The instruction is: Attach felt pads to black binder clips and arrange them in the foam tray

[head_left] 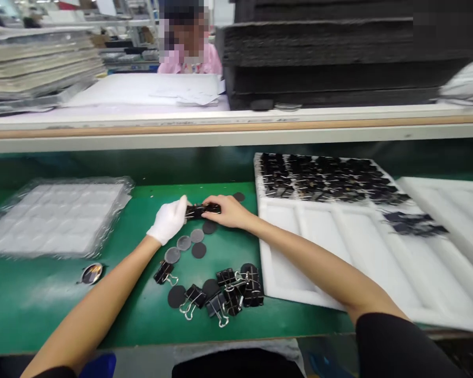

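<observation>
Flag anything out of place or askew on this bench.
A few black metal binder clips lie loose across the white foam tray's ridges, apart from the packed rows at its far end. Nothing looks spilled or damaged. The gloved left hand and bare right hand pinch another black clip.

One head-worn camera looks forward and down, close over the green workbench (23, 304).

On the green bench mat (35, 299), a heap of black metal binder clips (220, 295) lies nearest, grey round discs (189, 242) just beyond; left, a clear-wrapped white tray (55, 218); right, a white foam tray (398, 252) holding, apparently, more clips (323, 181) at its far end.
</observation>
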Action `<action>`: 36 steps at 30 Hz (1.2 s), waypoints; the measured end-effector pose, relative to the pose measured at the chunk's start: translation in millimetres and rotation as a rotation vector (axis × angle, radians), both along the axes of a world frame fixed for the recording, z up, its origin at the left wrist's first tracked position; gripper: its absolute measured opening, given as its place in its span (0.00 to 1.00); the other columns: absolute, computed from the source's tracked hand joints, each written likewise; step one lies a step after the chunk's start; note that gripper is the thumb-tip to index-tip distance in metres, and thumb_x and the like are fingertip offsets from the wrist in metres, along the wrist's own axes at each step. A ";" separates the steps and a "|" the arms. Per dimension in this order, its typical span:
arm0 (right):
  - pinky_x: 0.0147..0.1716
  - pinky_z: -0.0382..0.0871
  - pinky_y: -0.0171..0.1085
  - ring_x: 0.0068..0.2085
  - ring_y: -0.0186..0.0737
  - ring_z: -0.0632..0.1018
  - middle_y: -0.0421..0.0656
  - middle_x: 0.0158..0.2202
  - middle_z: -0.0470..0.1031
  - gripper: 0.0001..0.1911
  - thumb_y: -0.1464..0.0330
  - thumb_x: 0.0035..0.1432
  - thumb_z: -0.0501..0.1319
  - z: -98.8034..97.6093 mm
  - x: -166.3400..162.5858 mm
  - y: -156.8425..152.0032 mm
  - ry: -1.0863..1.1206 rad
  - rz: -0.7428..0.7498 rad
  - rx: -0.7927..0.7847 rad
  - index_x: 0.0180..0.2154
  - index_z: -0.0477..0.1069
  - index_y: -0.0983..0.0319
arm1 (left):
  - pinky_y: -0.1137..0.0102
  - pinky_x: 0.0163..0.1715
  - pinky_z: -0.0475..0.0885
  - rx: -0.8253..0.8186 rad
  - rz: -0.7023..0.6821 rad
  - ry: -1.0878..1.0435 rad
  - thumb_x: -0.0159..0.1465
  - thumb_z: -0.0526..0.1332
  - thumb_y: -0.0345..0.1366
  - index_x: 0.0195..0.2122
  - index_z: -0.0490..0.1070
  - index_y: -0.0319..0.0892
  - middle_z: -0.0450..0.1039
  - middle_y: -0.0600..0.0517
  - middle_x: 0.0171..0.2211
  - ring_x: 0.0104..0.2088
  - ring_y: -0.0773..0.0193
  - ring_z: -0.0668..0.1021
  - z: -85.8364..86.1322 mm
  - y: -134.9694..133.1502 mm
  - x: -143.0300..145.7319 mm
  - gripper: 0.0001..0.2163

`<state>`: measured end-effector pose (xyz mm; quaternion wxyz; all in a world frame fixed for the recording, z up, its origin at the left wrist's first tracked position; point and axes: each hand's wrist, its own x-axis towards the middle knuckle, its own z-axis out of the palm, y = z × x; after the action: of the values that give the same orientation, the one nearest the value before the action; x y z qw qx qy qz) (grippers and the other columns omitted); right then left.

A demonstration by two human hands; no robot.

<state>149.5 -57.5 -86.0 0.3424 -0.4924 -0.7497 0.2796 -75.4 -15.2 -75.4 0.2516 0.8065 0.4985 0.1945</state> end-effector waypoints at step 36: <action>0.67 0.53 0.65 0.69 0.66 0.59 0.52 0.65 0.60 0.23 0.53 0.64 0.56 3.9 375.5 -322.1 -0.464 -1.071 -0.263 0.56 0.71 0.53 | 0.55 0.44 0.73 -0.004 -0.185 0.121 0.68 0.46 0.57 0.52 0.67 0.82 0.79 0.75 0.37 0.41 0.55 0.79 -9.4 13.2 -3.0 0.16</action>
<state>525.0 -379.5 -82.2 0.1991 -0.8884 -0.4113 0.0437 -78.5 -1.9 -84.8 0.2396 0.8587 0.4367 0.1204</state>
